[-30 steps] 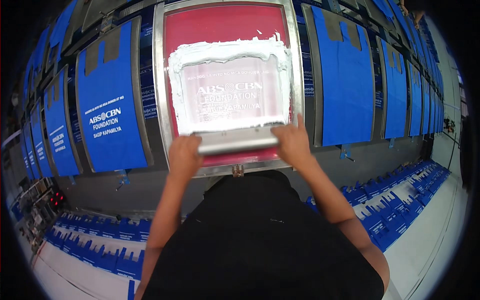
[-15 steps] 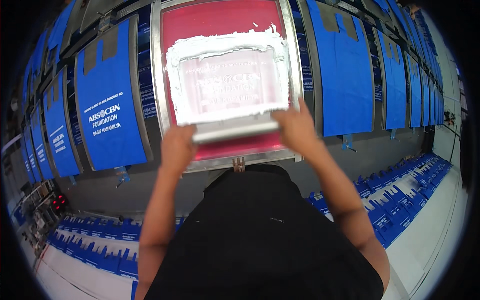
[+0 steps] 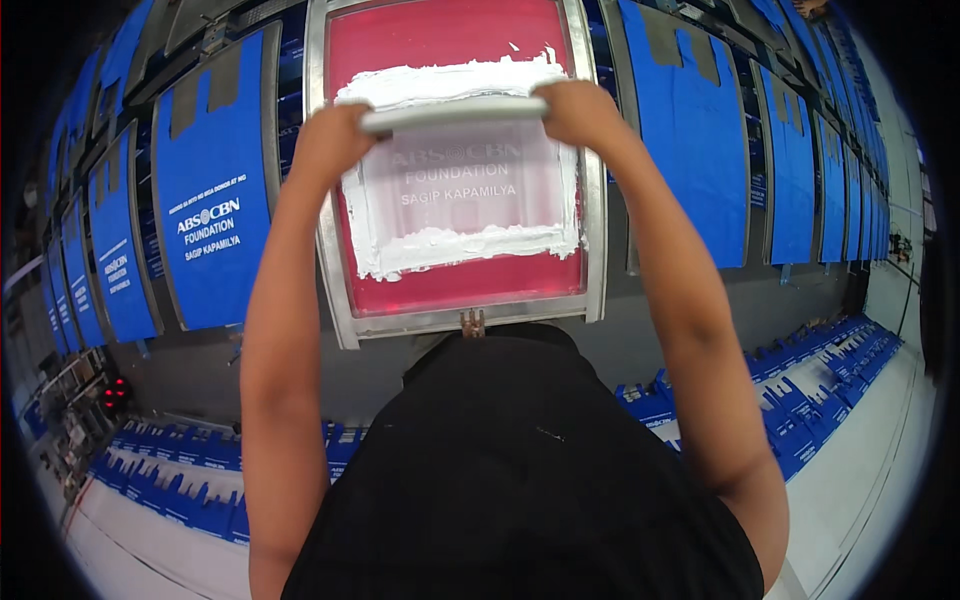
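Note:
Both my hands grip a pale squeegee [image 3: 455, 114], my left hand [image 3: 338, 143] at its left end and my right hand [image 3: 585, 112] at its right end. The squeegee lies across the upper part of a red printing screen [image 3: 450, 40] in a metal frame [image 3: 595, 220]. Thick white ink [image 3: 470, 245] rings a see-through stencil area [image 3: 460, 195] with lettering, just below the squeegee. Ink also spreads above the bar. The squeegee's blade is blurred and partly hidden.
Blue bag-shaped pieces lie on boards at both sides, a printed one [image 3: 215, 190] on the left and a plain one [image 3: 690, 150] on the right. Rows of blue pieces [image 3: 170, 490] lie below on both sides. Red lights [image 3: 116, 393] glow at lower left.
Both hands have carried the squeegee from the screen's near end to its far part. A band of white ink now shows along the near side of the stencil.

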### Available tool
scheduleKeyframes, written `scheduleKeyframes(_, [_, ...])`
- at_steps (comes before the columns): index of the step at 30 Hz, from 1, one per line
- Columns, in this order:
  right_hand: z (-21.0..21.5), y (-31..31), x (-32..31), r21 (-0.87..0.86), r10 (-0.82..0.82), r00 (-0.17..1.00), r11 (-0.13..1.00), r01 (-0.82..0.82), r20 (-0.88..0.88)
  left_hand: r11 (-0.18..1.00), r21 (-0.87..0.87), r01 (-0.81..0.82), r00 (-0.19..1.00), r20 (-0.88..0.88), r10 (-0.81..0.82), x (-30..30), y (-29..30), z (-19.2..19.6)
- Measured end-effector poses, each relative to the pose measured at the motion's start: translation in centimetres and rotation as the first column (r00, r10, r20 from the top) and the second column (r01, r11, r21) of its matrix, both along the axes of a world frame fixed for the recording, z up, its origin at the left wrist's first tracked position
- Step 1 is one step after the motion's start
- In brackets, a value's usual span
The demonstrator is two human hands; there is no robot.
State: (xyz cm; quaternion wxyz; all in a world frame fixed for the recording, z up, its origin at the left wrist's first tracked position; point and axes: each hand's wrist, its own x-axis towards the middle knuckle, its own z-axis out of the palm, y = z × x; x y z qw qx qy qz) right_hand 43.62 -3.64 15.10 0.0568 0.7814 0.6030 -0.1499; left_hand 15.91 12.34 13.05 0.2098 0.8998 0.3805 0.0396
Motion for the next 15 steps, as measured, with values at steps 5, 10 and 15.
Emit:
scheduleKeyframes(5, [0.7, -14.4, -8.4, 0.08, 0.023, 0.996, 0.997, -0.016, -0.083, 0.992, 0.007, 0.129, 0.983, 0.13, -0.129, -9.1, -14.0, -2.5])
scheduleKeyframes(10, [-3.4, -12.0, -6.6, 0.262, 0.016, 1.0, 0.965, -0.014, -0.005, 0.996, 0.07, 0.061, 0.984, 0.161, -0.071, -6.0, -11.0, -4.8])
scheduleKeyframes(15, [-2.0, 0.8, 0.6, 0.061, 0.002, 0.993, 0.998, -0.009, 0.117, 0.998, 0.068, 0.017, 0.999, 0.031, -0.019, 1.6, 0.8, -2.8])
